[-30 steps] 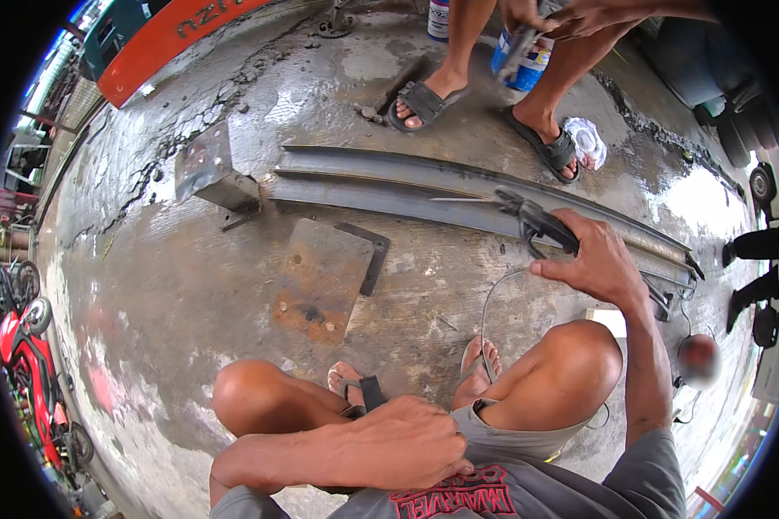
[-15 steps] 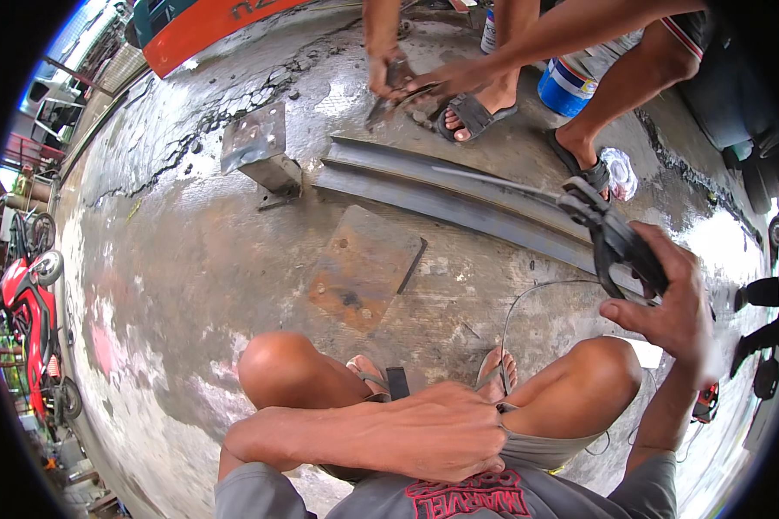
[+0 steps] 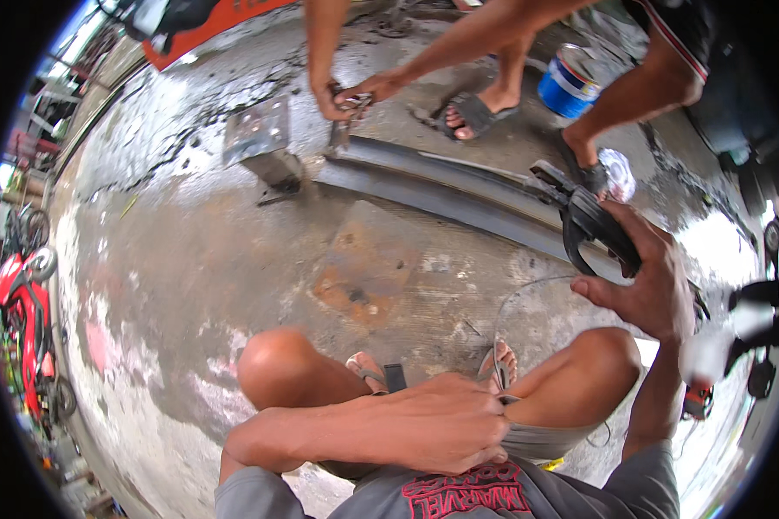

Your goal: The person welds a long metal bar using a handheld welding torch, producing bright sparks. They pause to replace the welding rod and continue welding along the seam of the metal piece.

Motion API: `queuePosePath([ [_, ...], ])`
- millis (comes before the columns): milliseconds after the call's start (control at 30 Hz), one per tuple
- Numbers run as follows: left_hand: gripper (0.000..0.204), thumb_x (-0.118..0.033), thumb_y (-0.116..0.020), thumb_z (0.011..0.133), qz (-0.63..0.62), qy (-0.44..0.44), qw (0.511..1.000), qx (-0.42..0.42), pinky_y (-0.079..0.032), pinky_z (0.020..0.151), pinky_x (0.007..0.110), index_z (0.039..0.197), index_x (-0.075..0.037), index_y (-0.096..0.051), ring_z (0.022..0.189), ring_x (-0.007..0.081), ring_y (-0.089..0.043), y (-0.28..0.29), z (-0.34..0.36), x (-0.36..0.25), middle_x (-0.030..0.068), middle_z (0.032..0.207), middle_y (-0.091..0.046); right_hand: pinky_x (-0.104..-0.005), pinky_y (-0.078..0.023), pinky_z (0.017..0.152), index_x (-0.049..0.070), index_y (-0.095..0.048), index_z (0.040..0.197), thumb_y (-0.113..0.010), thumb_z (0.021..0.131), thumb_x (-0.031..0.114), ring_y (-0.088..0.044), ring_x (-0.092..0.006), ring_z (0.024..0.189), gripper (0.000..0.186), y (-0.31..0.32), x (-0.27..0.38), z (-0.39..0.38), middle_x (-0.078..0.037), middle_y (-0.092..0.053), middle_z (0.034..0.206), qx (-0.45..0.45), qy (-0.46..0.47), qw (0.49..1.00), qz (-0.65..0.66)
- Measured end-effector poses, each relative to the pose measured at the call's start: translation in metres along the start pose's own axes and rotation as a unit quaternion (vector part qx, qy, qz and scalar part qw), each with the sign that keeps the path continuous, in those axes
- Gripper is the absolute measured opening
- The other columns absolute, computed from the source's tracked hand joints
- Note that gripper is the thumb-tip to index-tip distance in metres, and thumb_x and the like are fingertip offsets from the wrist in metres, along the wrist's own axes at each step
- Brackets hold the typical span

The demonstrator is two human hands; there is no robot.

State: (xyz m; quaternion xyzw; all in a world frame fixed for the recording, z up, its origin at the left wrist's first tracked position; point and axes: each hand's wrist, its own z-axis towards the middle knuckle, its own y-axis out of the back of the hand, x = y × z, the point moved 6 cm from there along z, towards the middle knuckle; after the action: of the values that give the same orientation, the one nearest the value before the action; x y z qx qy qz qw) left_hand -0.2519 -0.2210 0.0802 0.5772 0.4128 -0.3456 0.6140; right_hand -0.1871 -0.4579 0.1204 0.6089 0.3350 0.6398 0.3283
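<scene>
My right hand [image 3: 653, 281] is wrapped round a black welding electrode holder [image 3: 595, 227], with the thumb apart from it. A thin welding rod [image 3: 480, 167] reaches left from its jaws over the grey steel beam [image 3: 441, 199]. Across my lap lies my left hand [image 3: 459, 424], its fingers curled closed; whatever they hold is hidden. Opposite me, a co-worker's hands [image 3: 350, 97] hold a small metal piece [image 3: 341, 130] upright at the beam's left end. A steel post with a square plate [image 3: 264, 138] stands left of that end.
A rusty flat patch [image 3: 363, 272], plate or stain, lies before my feet. The co-worker's sandalled foot [image 3: 476, 117] is behind the beam, near a blue and white can [image 3: 569, 82]. A thin cable [image 3: 515, 303] trails near my right foot. A red motorcycle [image 3: 30, 311] stands far left.
The co-worker's hands have moved left and down to the beam's end with the metal piece. My right hand has shifted slightly left with the electrode holder. My left hand is nearly still.
</scene>
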Motion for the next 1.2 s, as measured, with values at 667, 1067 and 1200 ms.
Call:
queuePosePath([
  [667,0.049,-0.045,-0.064,0.108,0.061,0.029,0.996,0.062,-0.056,0.079,0.047,0.084,-0.002,-0.065,0.09,0.034,-0.069,0.011,-0.008,0.015,0.0137,0.087,-0.067,-0.0431,-0.056,0.088,0.003,-0.069,0.131,-0.092,0.08,0.043,-0.074,-0.0307,0.09,0.069,-0.087,-0.129,-0.007,-0.02,-0.078,0.102,0.052,-0.174,0.983,-0.027],
  [1067,0.051,-0.045,-0.061,0.109,0.043,0.027,0.996,0.074,-0.055,0.087,0.048,0.087,0.001,-0.066,0.092,0.0374,-0.069,0.007,-0.011,0.019,0.0166,0.088,-0.067,-0.0439,-0.054,0.106,-0.001,-0.065,0.143,-0.092,0.079,0.048,-0.072,-0.0368,0.12,0.084,-0.107,-0.109,0.017,-0.023,-0.075,0.129,0.083,-0.1,0.99,-0.062],
  [1200,0.041,-0.033,-0.073,0.099,0.04,0.014,0.999,0.024,-0.057,0.082,0.05,0.084,0.005,-0.071,0.087,0.0386,-0.074,0.01,-0.013,0.017,0.0215,0.081,-0.07,-0.0435,-0.054,0.107,-0.004,-0.064,0.144,-0.093,0.079,0.046,-0.072,-0.0367,0.123,0.087,-0.096,-0.099,0.019,-0.024,-0.075,0.13,0.081,-0.121,0.988,-0.059],
])
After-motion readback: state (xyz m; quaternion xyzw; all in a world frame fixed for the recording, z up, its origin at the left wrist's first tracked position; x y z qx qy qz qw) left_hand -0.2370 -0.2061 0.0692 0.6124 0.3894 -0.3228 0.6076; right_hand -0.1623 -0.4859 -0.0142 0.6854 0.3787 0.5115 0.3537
